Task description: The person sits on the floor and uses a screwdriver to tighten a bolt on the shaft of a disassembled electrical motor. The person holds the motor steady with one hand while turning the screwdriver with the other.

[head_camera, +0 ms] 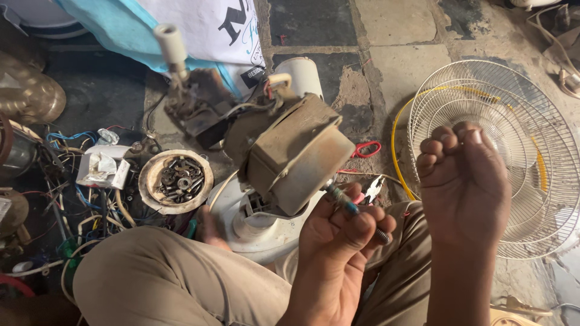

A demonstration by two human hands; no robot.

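The person sits on the stone floor (399, 66) with both knees up, in beige trousers (175, 278). The landmark here is the motor (290, 151), a dusty brown fan motor housing that stands tilted on a white base (254, 232) in front of the knees.

The left hand (341, 232) is just below and to the right of the motor. Its fingers are curled around a screwdriver (343, 200) with a bluish transparent handle; the tip end points up toward the lower right corner of the motor and seems to touch it or be very near, I cannot tell which. Against the side of this hand, by the forefinger, shows a small dark threaded part, perhaps a screw (382, 236).

The right hand (462, 181) is raised to the right of the motor, well apart from it. It is closed in a fist, with the knuckles up. Whether it holds something inside I cannot tell.

Behind the right hand, far right of the motor, a white wire fan guard (531, 121) lies flat on the floor, with a yellow cable (399, 151) curving at its left edge. Between the motor and the guard lie red-handled scissors (367, 149) and pliers (371, 188).

Left of the motor stands a round bowl (150, 181) full of dark screws and washers. Further left is a heap of coloured wires (72, 199) and a small white box (103, 169). Behind the motor a white sack (205, 24) with a blue edge rests on the floor.
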